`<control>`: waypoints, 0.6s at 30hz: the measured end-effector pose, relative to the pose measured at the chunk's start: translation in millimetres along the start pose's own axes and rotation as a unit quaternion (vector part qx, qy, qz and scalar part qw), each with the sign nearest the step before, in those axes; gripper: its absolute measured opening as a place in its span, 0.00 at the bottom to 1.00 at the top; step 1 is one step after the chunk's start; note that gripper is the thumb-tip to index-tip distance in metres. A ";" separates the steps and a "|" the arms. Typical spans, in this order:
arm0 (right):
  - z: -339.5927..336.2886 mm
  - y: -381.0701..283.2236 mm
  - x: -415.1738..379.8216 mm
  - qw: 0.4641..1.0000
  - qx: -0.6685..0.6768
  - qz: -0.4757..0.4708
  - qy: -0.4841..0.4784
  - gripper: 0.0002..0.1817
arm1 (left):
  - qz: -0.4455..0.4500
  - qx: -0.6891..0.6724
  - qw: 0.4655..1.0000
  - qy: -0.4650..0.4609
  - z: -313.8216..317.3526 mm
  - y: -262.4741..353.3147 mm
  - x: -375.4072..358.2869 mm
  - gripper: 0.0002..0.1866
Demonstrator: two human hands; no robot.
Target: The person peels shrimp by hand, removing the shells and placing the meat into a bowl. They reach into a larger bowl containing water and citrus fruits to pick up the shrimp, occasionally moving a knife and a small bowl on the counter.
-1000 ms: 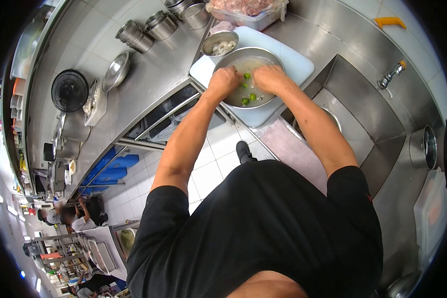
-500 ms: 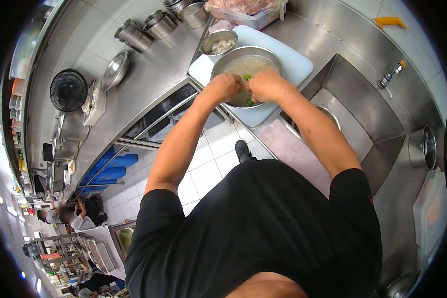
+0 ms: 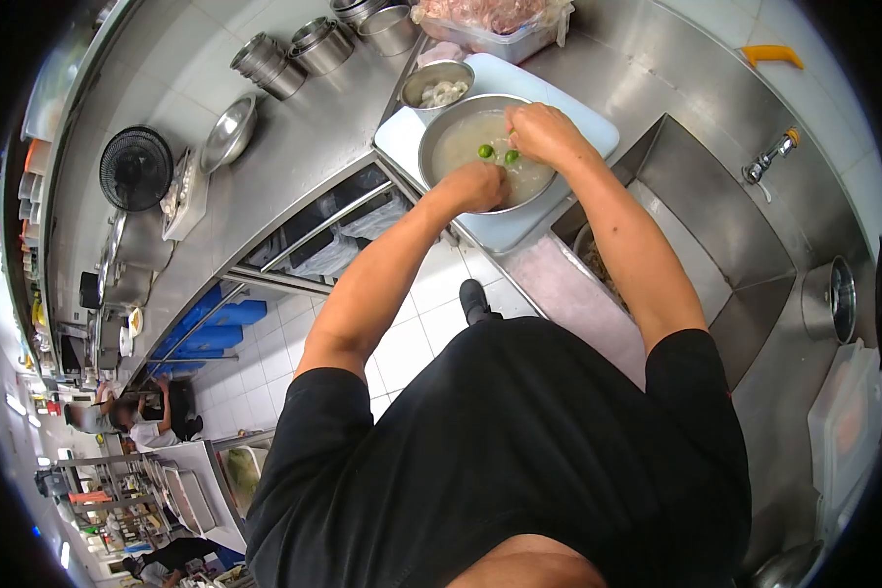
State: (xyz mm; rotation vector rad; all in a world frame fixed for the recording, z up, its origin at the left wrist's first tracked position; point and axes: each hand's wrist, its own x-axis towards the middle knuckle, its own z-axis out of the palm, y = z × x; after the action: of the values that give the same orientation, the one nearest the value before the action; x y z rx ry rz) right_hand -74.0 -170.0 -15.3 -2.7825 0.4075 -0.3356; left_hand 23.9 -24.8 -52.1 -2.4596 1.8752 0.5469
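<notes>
A large metal bowl (image 3: 427,147) of cloudy liquid stands on a pale blue cutting board (image 3: 588,122). Two small green citrus fruits (image 3: 485,151) float near its middle. My left hand (image 3: 477,187) is curled over the near side of the bowl, its fingertips down at the liquid. At the far right part of the bowl, my right hand (image 3: 543,134) has its fingers drawn together, close to one fruit. What either hand holds, if anything, is hidden. Beside the large bowl, a smaller metal bowl (image 3: 412,93) contains whitish pieces.
A plastic tub (image 3: 505,44) of raw pinkish meat stands behind the board. To the right is a steel sink (image 3: 691,235) with a tap (image 3: 772,157). Metal containers (image 3: 321,47), a tilted bowl (image 3: 229,135) and a black basket (image 3: 135,169) line the left counter. Other people are far left.
My hands have moved apart: the left came toward me, the right went away toward the far side. The green fruits now show more openly between them.
</notes>
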 end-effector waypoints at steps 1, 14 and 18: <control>-2.3 -0.5 -1.4 1.000 -0.002 0.002 -0.001 0.09 | -0.021 -0.028 0.999 0.032 -2.2 1.8 -2.8 0.21; 31.8 -23.9 -2.0 0.988 -0.020 -0.003 -0.151 0.20 | -0.165 -0.146 0.974 0.058 -56.3 -23.4 -25.0 0.14; 42.5 -25.1 -3.8 0.990 -0.027 -0.024 -0.136 0.19 | -0.107 0.046 0.992 0.042 -26.7 -27.1 -11.7 0.12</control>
State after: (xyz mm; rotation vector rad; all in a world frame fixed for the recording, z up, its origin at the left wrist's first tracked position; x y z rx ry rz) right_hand -60.0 -134.6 -47.0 -2.8408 0.2870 0.0462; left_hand 53.9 -11.6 -29.4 -2.6154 1.5941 0.3457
